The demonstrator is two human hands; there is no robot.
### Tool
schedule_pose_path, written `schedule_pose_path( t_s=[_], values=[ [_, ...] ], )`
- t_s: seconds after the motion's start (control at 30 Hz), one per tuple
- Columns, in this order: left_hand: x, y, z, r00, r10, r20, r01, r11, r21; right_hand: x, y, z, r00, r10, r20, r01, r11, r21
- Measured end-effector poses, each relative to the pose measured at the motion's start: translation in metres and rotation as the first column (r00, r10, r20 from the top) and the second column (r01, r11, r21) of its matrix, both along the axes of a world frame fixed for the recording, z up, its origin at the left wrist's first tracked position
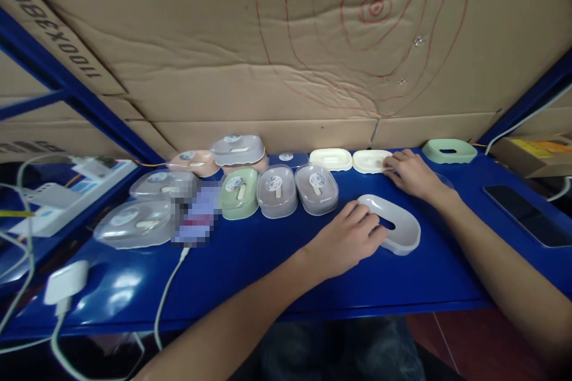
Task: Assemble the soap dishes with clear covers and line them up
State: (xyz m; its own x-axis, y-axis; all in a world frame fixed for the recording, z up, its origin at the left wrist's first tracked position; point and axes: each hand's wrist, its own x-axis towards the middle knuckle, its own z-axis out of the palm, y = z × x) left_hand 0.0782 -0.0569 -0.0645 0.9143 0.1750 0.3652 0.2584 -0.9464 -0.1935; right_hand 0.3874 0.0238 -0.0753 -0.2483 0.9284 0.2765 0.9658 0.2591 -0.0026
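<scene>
My left hand (351,237) rests on the near left end of a grey oval soap-dish base (400,227) lying on the blue shelf (286,274). My right hand (411,174) reaches further back, its fingertips touching a cream insert tray (370,161); whether it grips the tray is unclear. A second cream tray (331,159) lies just left of that one. A green dish base (449,150) stands at the back right.
Several lidded soap dishes sit in a row to the left, among them a green one (240,191) and clear-lidded ones (316,187). A phone (527,214) lies at right. A power strip (67,190), a white charger (67,283) and cables occupy the left. Cardboard backs the shelf.
</scene>
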Motion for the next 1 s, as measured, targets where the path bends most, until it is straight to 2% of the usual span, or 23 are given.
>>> schedule_pose_path(
  t_s=[0.2, 0.23, 0.27, 0.3, 0.33, 0.37, 0.4, 0.43, 0.47, 0.6, 0.67, 0.77, 0.83, 0.87, 0.9, 0.93, 0.97, 1.0],
  values=[
    [-0.004, 0.003, 0.011, 0.993, 0.021, 0.117, -0.012, 0.997, -0.079, 0.001, -0.008, 0.009, 0.987, 0.024, -0.159, -0.001, 0.989, 0.148],
    [-0.005, 0.003, 0.013, 0.990, 0.036, 0.137, -0.022, 0.994, -0.103, -0.001, -0.009, 0.012, 0.969, 0.026, -0.245, 0.019, 0.984, 0.180],
    [-0.006, 0.003, 0.016, 0.987, 0.050, 0.156, -0.030, 0.992, -0.126, -0.003, -0.011, 0.016, 0.916, 0.032, -0.399, 0.049, 0.981, 0.190],
    [-0.007, 0.003, 0.018, 0.982, 0.061, 0.178, -0.035, 0.988, -0.150, -0.006, -0.012, 0.020, 0.809, 0.036, -0.587, 0.081, 0.982, 0.172],
    [-0.007, 0.003, 0.019, 0.976, 0.072, 0.204, -0.036, 0.983, -0.179, -0.008, -0.014, 0.024, 0.649, 0.035, -0.760, 0.100, 0.986, 0.130],
    [-0.008, 0.003, 0.020, 0.968, 0.083, 0.236, -0.032, 0.976, -0.214, -0.010, -0.016, 0.029, 0.472, 0.023, -0.881, 0.101, 0.992, 0.079],
    [-0.008, 0.002, 0.021, 0.957, 0.093, 0.274, -0.019, 0.965, -0.261, -0.012, -0.019, 0.033, 0.328, 0.002, -0.945, 0.085, 0.996, 0.032],
    [-0.008, 0.001, 0.021, 0.943, 0.104, 0.316, 0.002, 0.948, -0.319, -0.014, -0.021, 0.038, 0.253, -0.019, -0.967, 0.065, 0.998, -0.002],
    [-0.008, 0.000, 0.022, 0.924, 0.122, 0.361, 0.028, 0.923, -0.385, -0.015, -0.025, 0.042, 0.231, -0.034, -0.972, 0.047, 0.999, -0.024],
    [-0.010, 0.000, 0.026, 0.793, 0.298, 0.532, 0.128, 0.771, -0.624, -0.018, -0.039, 0.056, 0.205, -0.073, -0.976, -0.038, 0.996, -0.083],
    [-0.013, 0.004, 0.031, 0.700, 0.442, 0.560, 0.185, 0.646, -0.741, -0.021, -0.047, 0.061, 0.221, -0.091, -0.971, -0.125, 0.985, -0.121],
    [-0.017, 0.014, 0.039, 0.563, 0.603, 0.566, 0.368, 0.431, -0.824, -0.027, -0.057, 0.066, 0.324, -0.078, -0.943, -0.333, 0.923, -0.191],
    [-0.019, 0.022, 0.044, 0.481, 0.659, 0.578, 0.491, 0.344, -0.800, -0.031, -0.062, 0.068, 0.397, -0.028, -0.917, -0.451, 0.864, -0.222],
    [-0.021, 0.025, 0.046, 0.443, 0.677, 0.587, 0.532, 0.329, -0.780, -0.034, -0.063, 0.069, 0.413, 0.009, -0.911, -0.499, 0.839, -0.218],
    [-0.023, 0.028, 0.047, 0.411, 0.685, 0.601, 0.551, 0.338, -0.763, -0.036, -0.065, 0.069, 0.417, 0.049, -0.908, -0.549, 0.810, -0.208],
    [-0.025, 0.031, 0.048, 0.383, 0.677, 0.628, 0.549, 0.380, -0.745, -0.038, -0.066, 0.069, 0.413, 0.087, -0.907, -0.598, 0.777, -0.198],
    [-0.027, 0.033, 0.048, 0.361, 0.645, 0.673, 0.524, 0.457, -0.719, -0.040, -0.067, 0.068, 0.409, 0.118, -0.905, -0.641, 0.743, -0.193],
    [-0.029, 0.034, 0.048, 0.348, 0.589, 0.729, 0.479, 0.557, -0.678, -0.042, -0.068, 0.066, 0.410, 0.138, -0.902, -0.672, 0.714, -0.197]
  ],
)
